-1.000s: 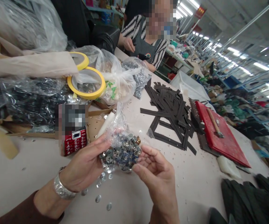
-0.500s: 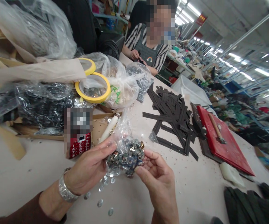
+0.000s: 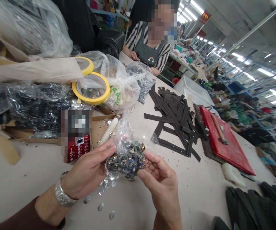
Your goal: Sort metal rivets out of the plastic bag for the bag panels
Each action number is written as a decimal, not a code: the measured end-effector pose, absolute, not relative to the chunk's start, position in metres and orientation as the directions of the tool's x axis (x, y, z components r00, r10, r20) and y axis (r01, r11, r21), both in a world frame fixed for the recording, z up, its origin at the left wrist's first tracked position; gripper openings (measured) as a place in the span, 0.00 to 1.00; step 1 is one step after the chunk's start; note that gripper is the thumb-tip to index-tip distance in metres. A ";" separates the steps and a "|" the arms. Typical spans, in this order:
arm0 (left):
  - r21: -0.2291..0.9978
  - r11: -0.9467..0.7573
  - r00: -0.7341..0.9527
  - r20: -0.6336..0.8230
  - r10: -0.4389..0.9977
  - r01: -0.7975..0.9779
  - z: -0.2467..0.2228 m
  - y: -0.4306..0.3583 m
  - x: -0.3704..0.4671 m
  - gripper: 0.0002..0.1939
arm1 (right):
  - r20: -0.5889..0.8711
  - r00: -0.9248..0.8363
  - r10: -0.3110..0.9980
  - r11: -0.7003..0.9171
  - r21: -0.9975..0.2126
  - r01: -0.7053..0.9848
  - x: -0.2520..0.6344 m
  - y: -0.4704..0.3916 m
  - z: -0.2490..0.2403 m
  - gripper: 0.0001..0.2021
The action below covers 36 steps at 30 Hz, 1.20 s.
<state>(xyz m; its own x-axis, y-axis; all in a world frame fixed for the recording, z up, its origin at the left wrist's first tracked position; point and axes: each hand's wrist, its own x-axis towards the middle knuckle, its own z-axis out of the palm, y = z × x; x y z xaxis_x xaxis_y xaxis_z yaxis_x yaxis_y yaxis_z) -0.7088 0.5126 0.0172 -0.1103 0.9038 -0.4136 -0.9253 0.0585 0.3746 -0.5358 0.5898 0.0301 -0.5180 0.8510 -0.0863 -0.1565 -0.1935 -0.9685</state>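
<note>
Between my two hands is a clear plastic bag of small metal fasteners (image 3: 125, 159), silver, dark and a few gold. My left hand (image 3: 87, 171), with a silver cuff on its wrist, supports the bag from the left side. On the other side, the thumb and fingers of my right hand (image 3: 160, 179) pinch its lower right edge. The bag's loose upper end stands up, crumpled. Several round silver discs (image 3: 100, 207) lie on the table just below the bag. A red keypad phone (image 3: 78, 148) is near my left hand, beside a white stick-like tool (image 3: 109, 129).
Yellow tape rolls (image 3: 91, 101) and stuffed plastic bags (image 3: 125, 91) crowd the left. Dark strips (image 3: 173, 118) are heaped past my hands. Rightward, a hammer (image 3: 219, 129) rests on a red board (image 3: 228, 145); dark fabric (image 3: 255, 204) lies nearer. A co-worker (image 3: 149, 48) sits across the table.
The view has shifted slightly, so most things appear a little further left. Both hands keep their hold on the bag, nearly unchanged. The co-worker's hands have moved a little.
</note>
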 end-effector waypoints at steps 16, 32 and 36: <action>0.454 0.171 -0.061 -0.452 0.890 -0.875 0.026 0.512 -0.712 0.20 | -0.061 -0.425 0.903 -0.039 -0.997 0.061 -0.521 0.594 0.025 0.07; 0.514 0.254 -0.051 -0.507 0.861 -0.820 0.025 0.514 -0.712 0.22 | -0.022 -0.598 0.801 0.057 -0.992 0.113 -0.521 0.590 0.036 0.15; 0.532 0.261 -0.054 -0.505 0.862 -0.806 0.025 0.514 -0.712 0.22 | -0.024 -0.600 0.800 0.104 -0.979 0.178 -0.521 0.588 0.036 0.25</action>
<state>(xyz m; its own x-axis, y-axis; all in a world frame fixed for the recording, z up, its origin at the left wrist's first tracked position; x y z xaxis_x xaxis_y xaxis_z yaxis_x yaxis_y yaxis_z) -0.7118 0.5143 0.0245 -0.0543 0.8615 -0.5048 -0.8059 0.2607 0.5316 -0.5206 0.5884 0.0364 -0.6001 0.7995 -0.0242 0.1777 0.1038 -0.9786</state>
